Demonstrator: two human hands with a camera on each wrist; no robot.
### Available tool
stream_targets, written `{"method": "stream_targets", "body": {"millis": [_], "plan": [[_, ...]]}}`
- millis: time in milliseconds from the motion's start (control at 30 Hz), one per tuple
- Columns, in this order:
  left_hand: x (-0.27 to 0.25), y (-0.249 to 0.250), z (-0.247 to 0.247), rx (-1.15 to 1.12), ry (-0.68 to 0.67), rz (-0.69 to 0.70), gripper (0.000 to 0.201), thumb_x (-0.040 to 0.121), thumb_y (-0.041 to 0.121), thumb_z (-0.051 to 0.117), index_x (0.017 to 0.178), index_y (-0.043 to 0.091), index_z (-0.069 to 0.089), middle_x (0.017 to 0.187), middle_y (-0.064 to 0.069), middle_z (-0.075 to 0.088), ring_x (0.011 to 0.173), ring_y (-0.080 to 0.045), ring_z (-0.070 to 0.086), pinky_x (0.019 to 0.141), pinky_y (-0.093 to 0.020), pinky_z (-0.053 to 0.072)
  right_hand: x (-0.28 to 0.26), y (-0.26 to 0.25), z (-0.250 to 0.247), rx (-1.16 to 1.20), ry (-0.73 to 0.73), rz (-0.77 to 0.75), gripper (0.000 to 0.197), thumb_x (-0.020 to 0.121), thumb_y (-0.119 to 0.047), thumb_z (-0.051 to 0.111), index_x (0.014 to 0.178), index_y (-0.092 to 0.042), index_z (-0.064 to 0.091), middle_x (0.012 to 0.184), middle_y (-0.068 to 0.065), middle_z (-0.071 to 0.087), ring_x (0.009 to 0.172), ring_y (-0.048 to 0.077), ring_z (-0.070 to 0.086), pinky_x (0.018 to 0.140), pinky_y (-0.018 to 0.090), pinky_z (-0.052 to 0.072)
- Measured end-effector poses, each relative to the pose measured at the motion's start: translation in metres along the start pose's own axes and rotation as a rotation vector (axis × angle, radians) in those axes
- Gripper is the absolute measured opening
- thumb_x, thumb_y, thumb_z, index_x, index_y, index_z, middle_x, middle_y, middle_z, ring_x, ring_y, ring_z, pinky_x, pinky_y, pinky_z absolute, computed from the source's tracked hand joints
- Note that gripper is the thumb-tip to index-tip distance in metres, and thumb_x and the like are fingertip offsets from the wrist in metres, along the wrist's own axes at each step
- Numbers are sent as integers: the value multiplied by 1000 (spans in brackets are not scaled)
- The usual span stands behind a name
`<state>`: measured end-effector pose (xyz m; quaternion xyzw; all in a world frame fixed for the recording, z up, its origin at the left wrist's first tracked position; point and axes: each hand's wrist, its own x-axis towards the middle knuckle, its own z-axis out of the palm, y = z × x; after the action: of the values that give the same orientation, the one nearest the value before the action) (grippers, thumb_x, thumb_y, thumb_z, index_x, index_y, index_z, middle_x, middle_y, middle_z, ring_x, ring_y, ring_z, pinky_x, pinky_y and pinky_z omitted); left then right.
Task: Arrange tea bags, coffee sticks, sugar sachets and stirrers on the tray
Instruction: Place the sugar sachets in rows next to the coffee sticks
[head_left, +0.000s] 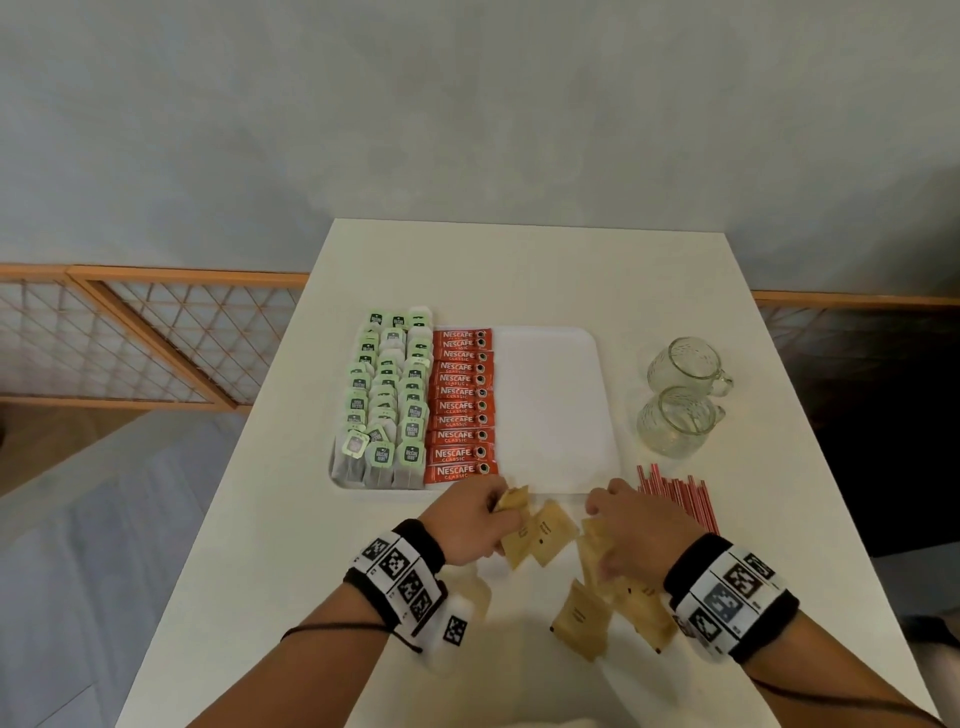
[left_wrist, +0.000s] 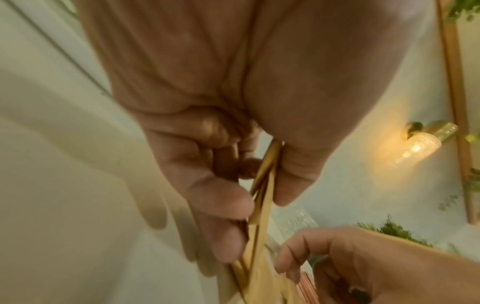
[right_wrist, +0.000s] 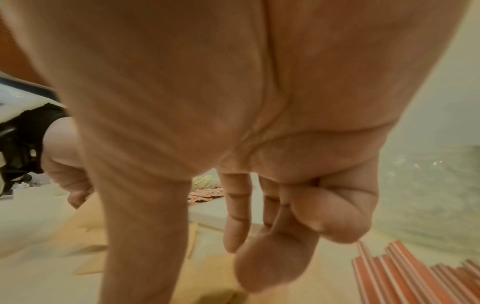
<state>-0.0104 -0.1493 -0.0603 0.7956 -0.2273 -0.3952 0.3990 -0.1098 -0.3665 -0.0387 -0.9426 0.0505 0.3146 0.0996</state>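
Observation:
A white tray (head_left: 550, 405) holds rows of green-tagged tea bags (head_left: 384, 400) on its left and a column of red coffee sticks (head_left: 460, 405) beside them; its right half is bare. Just in front of the tray, my left hand (head_left: 496, 509) pinches a small stack of brown sugar sachets (left_wrist: 259, 226) between thumb and fingers. More brown sachets (head_left: 582, 618) lie loose on the table. My right hand (head_left: 623, 525) hovers over them with thumb and index finger extended downward and nothing gripped. Red-and-white stirrers (head_left: 680, 496) lie to its right.
Two glass mugs (head_left: 685, 366) stand right of the tray, behind the stirrers. The white table (head_left: 519, 270) ends close on the left and right. A wooden lattice railing (head_left: 156, 332) runs behind on the left.

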Motion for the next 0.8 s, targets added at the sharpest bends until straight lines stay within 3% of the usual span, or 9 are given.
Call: {"method": "stream_targets", "body": {"millis": [67,133,267,333,467,600,700,800], "plan": [[-3,1,-3,-54,0,1,9,96,16,55,90,11,60,81,-4,69,62,-13,66,56,-28,55,4,-3,-3,24,-5,-1,55,78,-43,79,122,-24,51,114,-6,47,89,15,58,76,28,50],[-5,2,-5,-102,-3,-19,9,97,15,52,93,11,59,83,-2,66,64,-11,65,60,-30,57,6,-7,-6,19,-13,-9,49,79,-44,78,118,-23,57,113,-4,49,91,17,59,79,30,52],[-10,3,-8,-258,-28,-52,16,98,12,47,103,1,56,88,-7,68,75,-17,69,69,-35,61,8,-10,-8,29,5,-56,39,81,-45,76,108,-24,57,106,-5,52,89,15,58,75,29,48],[-12,4,-8,-340,-37,-60,14,100,12,45,104,7,58,92,-8,70,81,-20,71,71,-35,61,7,-10,-10,48,25,-80,32,84,-43,73,102,-23,56,98,-6,56,84,13,55,70,28,43],[-15,3,-8,-450,-27,-92,11,102,14,47,111,13,53,101,-12,70,88,-23,72,76,-38,62,3,-10,-23,199,72,-125,18,88,-37,70,94,-28,55,88,-11,59,77,9,52,72,27,44],[-15,2,-9,-536,-12,-87,29,101,12,47,128,21,48,109,-15,66,95,-29,72,80,-45,62,0,-12,-40,406,111,-223,17,86,-37,75,95,-30,63,86,-11,65,78,4,60,70,22,46],[-16,6,-10,-628,-16,-90,35,100,9,47,129,26,57,112,-15,68,99,-32,72,82,-46,61,4,-23,-48,534,83,-300,12,87,-33,76,91,-25,67,83,-4,69,72,2,61,70,25,49],[-16,10,-11,-755,-49,-101,35,101,9,45,128,23,61,117,-19,69,105,-35,71,83,-48,60,15,-32,-48,633,67,-361,9,86,-31,74,81,-31,67,82,0,71,90,9,70,74,34,54]]}}
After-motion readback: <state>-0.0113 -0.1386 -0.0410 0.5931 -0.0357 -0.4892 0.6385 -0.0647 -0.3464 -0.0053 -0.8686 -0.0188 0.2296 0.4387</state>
